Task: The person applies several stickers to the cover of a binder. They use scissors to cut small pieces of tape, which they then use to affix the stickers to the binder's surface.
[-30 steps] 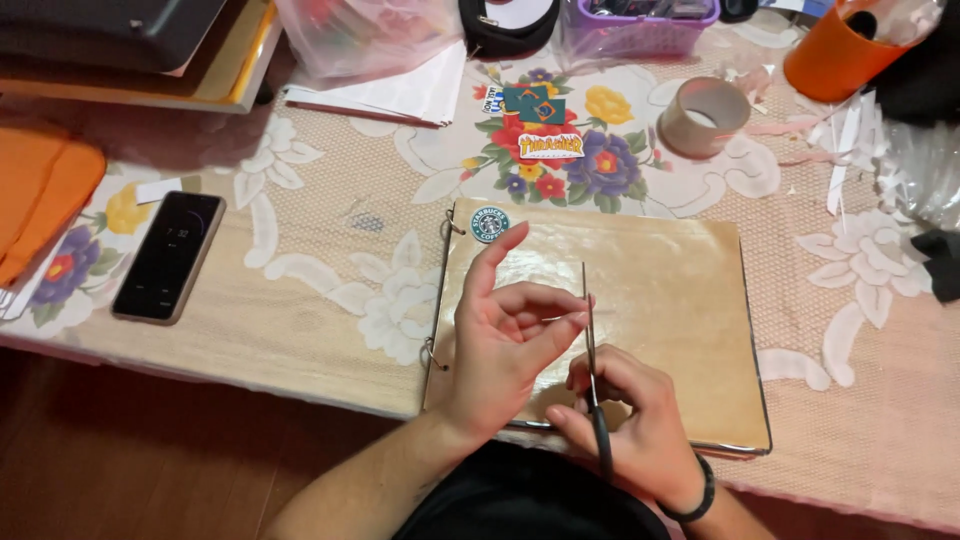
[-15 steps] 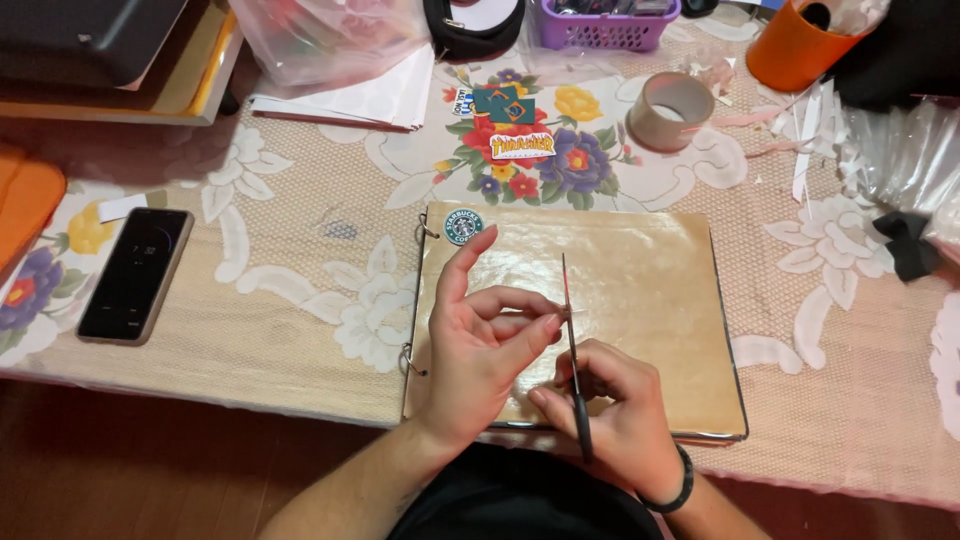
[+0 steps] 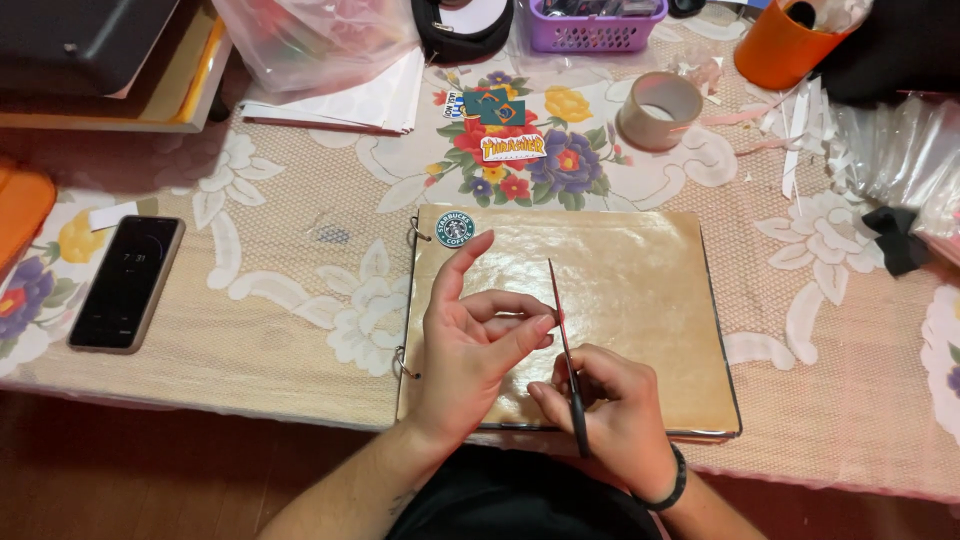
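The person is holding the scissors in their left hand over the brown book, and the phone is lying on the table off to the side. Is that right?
Not quite. The head view shows the scissors in the right hand, not the left. The left hand pinches something too small to tell beside the blades. The rest holds: the hands are over the brown book, and the phone lies aside on the table.

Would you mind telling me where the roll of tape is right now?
In the head view, the roll of tape lies on the tablecloth toward the upper right, between the purple basket and the orange cup, beyond the brown binder.
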